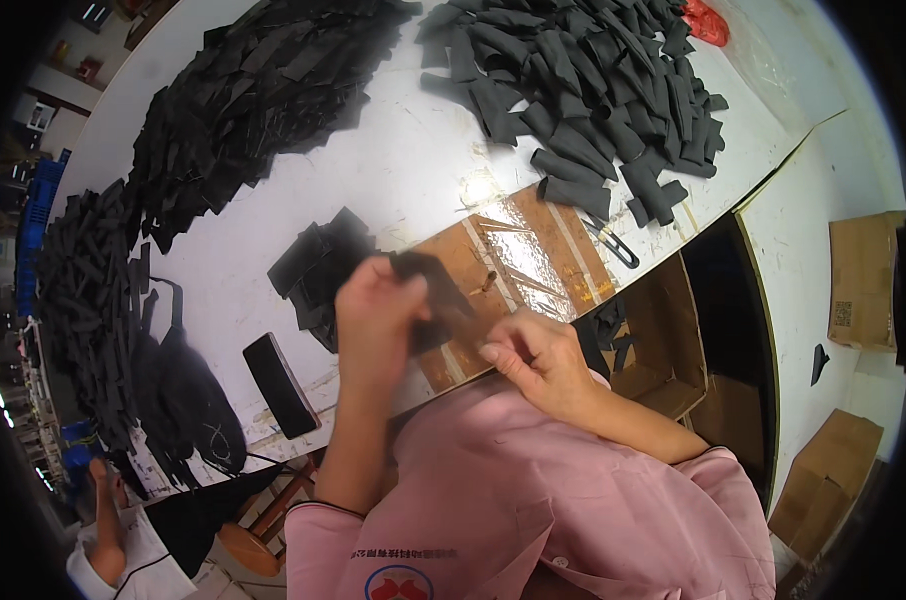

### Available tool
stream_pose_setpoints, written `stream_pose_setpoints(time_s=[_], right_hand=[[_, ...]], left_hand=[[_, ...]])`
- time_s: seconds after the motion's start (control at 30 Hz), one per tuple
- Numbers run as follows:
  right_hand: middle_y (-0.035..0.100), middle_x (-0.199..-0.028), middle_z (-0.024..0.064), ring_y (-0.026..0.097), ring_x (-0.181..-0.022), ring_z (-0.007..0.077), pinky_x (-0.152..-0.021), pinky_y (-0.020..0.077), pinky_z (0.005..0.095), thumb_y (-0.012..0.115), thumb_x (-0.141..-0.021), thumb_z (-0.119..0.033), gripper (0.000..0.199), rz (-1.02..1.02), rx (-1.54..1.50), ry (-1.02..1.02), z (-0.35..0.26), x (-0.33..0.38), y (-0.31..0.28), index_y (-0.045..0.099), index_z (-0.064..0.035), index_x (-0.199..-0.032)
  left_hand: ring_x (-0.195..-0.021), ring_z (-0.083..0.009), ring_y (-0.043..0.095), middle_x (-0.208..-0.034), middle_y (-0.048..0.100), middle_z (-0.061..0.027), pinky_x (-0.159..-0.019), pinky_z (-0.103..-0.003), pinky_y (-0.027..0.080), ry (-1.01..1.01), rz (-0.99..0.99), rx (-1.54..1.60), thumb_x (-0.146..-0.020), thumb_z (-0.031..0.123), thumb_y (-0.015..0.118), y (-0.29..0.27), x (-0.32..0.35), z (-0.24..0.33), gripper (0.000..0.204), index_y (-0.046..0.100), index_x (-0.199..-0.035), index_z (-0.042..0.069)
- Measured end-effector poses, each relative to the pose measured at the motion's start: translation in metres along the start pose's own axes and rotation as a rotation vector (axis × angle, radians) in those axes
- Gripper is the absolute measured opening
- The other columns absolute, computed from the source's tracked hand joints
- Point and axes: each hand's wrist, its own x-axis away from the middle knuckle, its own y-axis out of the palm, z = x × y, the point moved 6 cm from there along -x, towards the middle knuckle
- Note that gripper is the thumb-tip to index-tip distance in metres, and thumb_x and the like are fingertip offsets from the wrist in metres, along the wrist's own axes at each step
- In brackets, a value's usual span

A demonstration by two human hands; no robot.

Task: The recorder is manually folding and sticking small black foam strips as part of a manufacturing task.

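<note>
My left hand (378, 310), smeared by motion, is raised over the table's front edge. Its fingers are closed on a black fabric piece (435, 285), which trails toward my right. Close by, my right hand (538, 360) has its fingers curled and pressed together near the end of that piece; whether anything is in them is hidden. Under and behind my left hand lies a small stack of flat black fabric pieces (318, 260). A brown board (513, 260) with tape strips and a shiny patch lies on the table beneath the hands.
Flat black pieces (263, 90) are heaped at the far left, rolled black tubes (583, 80) at the far right. Thread snips (616, 245) lie by the board. A phone (278, 385) and black pouch (188, 410) sit left. An open carton (663, 350) stands below the edge.
</note>
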Motion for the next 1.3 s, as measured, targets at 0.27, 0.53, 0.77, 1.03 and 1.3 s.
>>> stream_pose_setpoints(time_s=[0.27, 0.53, 0.77, 1.03, 1.3], right_hand=[[0.052, -0.081, 0.0082, 0.052, -0.072, 0.0155, -0.062, 0.0431, 0.0257, 0.067, -0.068, -0.005, 0.015, 0.127, -0.136, -0.184, -0.006, -0.011, -0.009, 0.058, -0.0017, -0.079], [0.053, -0.062, 0.0045, 0.047, -0.064, 0.0137, -0.059, 0.0395, 0.0265, 0.062, -0.076, -0.014, 0.015, -0.260, -0.334, 0.010, 0.006, -0.024, -0.023, 0.061, 0.0009, -0.078], [0.051, -0.061, 0.0060, 0.048, -0.066, 0.0187, -0.061, 0.0405, 0.0303, 0.059, -0.079, -0.019, 0.020, -0.484, -0.136, -0.116, 0.000, -0.030, -0.021, 0.059, 0.0008, -0.076], [0.055, -0.064, -0.0034, 0.047, -0.060, 0.0023, -0.054, 0.0376, 0.0179, 0.068, -0.071, -0.005, 0.008, -0.342, -0.494, 0.288, 0.016, -0.029, -0.021, 0.061, -0.0027, -0.074], [0.055, -0.063, 0.0003, 0.048, -0.060, 0.0063, -0.055, 0.0386, 0.0208, 0.066, -0.073, -0.009, 0.010, -0.367, -0.333, 0.183, 0.014, -0.029, -0.025, 0.062, -0.0002, -0.074]], left_hand=[[-0.071, -0.0150, 0.057, -0.086, 0.058, -0.0111, -0.064, -0.025, 0.047, -0.182, -0.104, 0.159, -0.076, -0.001, 0.056, 0.023, 0.051, -0.030, 0.016, 0.049, -0.090, -0.002], [-0.077, -0.0137, 0.056, -0.087, 0.057, -0.0102, -0.065, -0.023, 0.045, -0.278, -0.260, 0.121, -0.077, 0.005, 0.056, 0.023, 0.031, -0.008, 0.024, 0.050, -0.099, -0.004], [-0.067, -0.0030, 0.052, -0.076, 0.057, -0.0020, -0.058, -0.016, 0.042, -0.230, -0.505, -0.463, -0.079, 0.004, 0.058, 0.034, 0.024, 0.006, 0.012, 0.056, -0.088, -0.003], [-0.063, -0.0029, 0.052, -0.072, 0.057, -0.0010, -0.057, -0.016, 0.043, -0.223, -0.489, -0.443, -0.078, 0.003, 0.059, 0.031, 0.028, 0.001, 0.013, 0.056, -0.089, -0.003], [-0.059, -0.0052, 0.054, -0.070, 0.058, -0.0031, -0.053, -0.018, 0.044, -0.339, -0.415, -0.332, -0.077, 0.002, 0.059, 0.031, 0.028, 0.000, 0.012, 0.056, -0.088, -0.004]])
